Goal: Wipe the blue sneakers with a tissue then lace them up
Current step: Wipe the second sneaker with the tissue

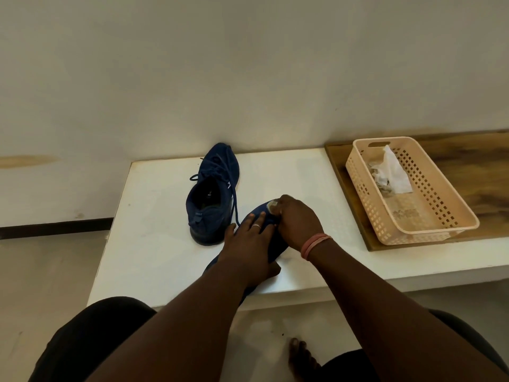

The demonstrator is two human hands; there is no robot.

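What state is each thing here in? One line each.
Held shoe: lying on the table, under both hands.
Other shoe: upright, laces loose.
Wipe: pinched by right hand against held shoe.
Left hand: fingers straight, pressing held shoe.
Basket: upright, crumpled tissue inside.

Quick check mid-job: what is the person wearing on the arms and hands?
Both forearms are bare, with no sleeves in view. The left hand has a thin silver ring on one finger. The right hand shows no ring, but its wrist carries two thin pink bands side by side. There are no gloves and no watch.
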